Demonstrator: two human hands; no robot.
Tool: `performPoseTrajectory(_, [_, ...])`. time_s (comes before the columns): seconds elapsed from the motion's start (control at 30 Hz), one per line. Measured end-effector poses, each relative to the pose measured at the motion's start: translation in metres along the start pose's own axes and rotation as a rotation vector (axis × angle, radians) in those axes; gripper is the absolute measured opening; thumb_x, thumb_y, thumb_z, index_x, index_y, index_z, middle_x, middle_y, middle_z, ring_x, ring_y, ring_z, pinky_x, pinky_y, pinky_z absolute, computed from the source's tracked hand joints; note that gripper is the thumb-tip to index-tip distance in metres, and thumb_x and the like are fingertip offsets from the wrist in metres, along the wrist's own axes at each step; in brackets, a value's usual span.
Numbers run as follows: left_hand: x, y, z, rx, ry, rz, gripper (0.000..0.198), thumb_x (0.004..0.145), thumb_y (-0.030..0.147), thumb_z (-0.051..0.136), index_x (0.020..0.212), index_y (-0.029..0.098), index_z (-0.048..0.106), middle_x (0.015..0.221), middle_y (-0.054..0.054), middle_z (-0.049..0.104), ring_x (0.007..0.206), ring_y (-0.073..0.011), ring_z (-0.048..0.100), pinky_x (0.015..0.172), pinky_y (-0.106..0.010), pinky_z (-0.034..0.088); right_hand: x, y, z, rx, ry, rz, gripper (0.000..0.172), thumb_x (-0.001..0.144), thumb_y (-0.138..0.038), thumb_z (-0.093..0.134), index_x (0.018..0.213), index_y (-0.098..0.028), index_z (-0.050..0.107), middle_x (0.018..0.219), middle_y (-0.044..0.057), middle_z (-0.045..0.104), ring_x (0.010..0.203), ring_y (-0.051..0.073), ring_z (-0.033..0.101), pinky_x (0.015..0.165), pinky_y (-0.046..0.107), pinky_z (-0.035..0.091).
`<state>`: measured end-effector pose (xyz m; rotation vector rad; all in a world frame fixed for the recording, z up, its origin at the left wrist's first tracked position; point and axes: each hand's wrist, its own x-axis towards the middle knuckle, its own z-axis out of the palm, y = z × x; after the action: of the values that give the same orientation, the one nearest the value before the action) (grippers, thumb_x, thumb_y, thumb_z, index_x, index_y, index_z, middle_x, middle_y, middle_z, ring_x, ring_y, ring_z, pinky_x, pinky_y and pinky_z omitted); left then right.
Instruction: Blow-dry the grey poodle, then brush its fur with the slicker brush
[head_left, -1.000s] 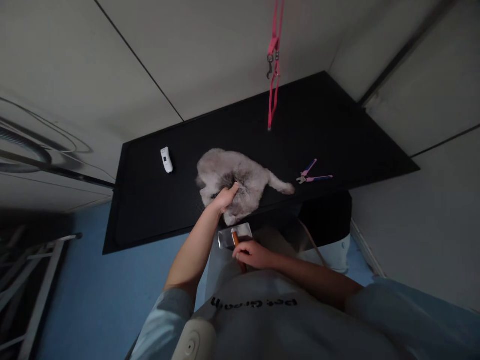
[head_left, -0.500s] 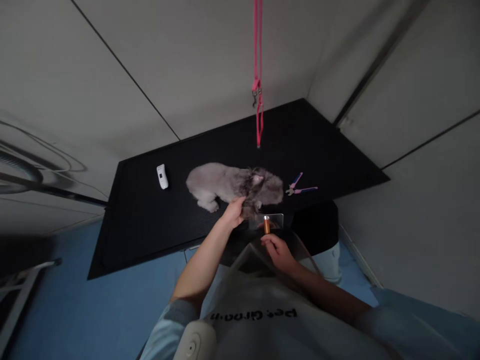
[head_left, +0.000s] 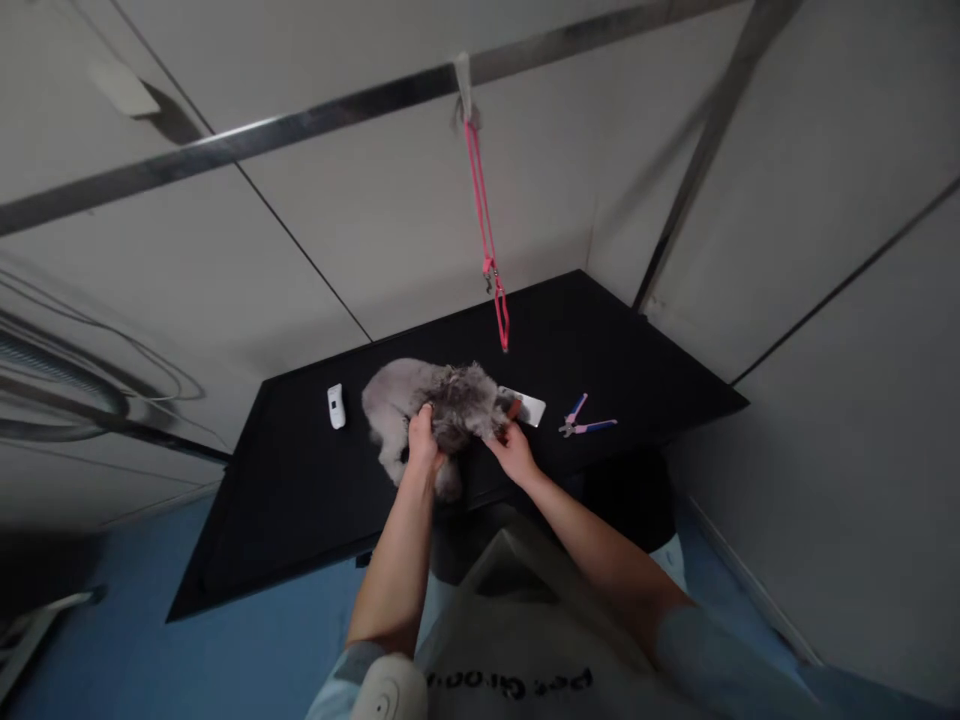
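Note:
A grey, short-clipped furry animal [head_left: 401, 392] is on the black table [head_left: 300, 510], its darker, fluffier head end toward the right. My left hand [head_left: 424, 445] is closed on the animal's near side, its thumb over the fur. My right hand [head_left: 514, 452] is at the animal's head, fingers closed around the brown handle of a flat silver tool [head_left: 531, 408]; part of the handle is hidden. The silver plate of this tool lies just right of the head, over the table.
A white handheld device [head_left: 336, 407] lies left of the animal. Pink-and-blue clippers [head_left: 587, 427] lie open on the right. A pink strap [head_left: 484, 205] hangs from a metal bar [head_left: 300, 130]. Hoses [head_left: 67, 375] run along the left wall.
The view has tilted up, showing the bar. The animal's head has drawn back leftward. My right hand has come up from the table's front edge to the head, bringing the brown-handled tool.

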<state>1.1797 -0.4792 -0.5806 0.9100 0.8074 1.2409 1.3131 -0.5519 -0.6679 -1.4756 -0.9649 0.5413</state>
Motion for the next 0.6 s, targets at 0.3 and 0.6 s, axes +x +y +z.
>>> performPoseTrajectory(0.3, [0.005, 0.060, -0.025, 0.297, 0.005, 0.031, 0.040, 0.074, 0.050, 0.059, 0.088, 0.014, 0.063, 0.077, -0.007, 0.069, 0.080, -0.0252, 0.068, 0.068, -0.032, 0.054, 0.020, -0.092, 0.022, -0.010, -0.042, -0.388, 0.021, 0.085, -0.028, 0.054, 0.066, -0.020, 0.057, 0.091, 0.007, 0.059, 0.086, 0.018, 0.057, 0.082, 0.030, 0.047])
performPoseTrajectory(0.6, [0.007, 0.110, -0.044, 1.027, -0.333, 0.782, 0.040, 0.072, 0.038, 0.071, 0.103, 0.019, 0.055, 0.136, -0.018, 0.050, 0.130, -0.0295, 0.046, 0.106, -0.045, 0.038, 0.028, -0.140, 0.029, -0.113, -0.065, -0.483, 0.030, 0.084, -0.024, 0.052, 0.056, -0.021, 0.043, 0.076, 0.002, 0.050, 0.071, 0.014, 0.051, 0.068, 0.027, 0.042])
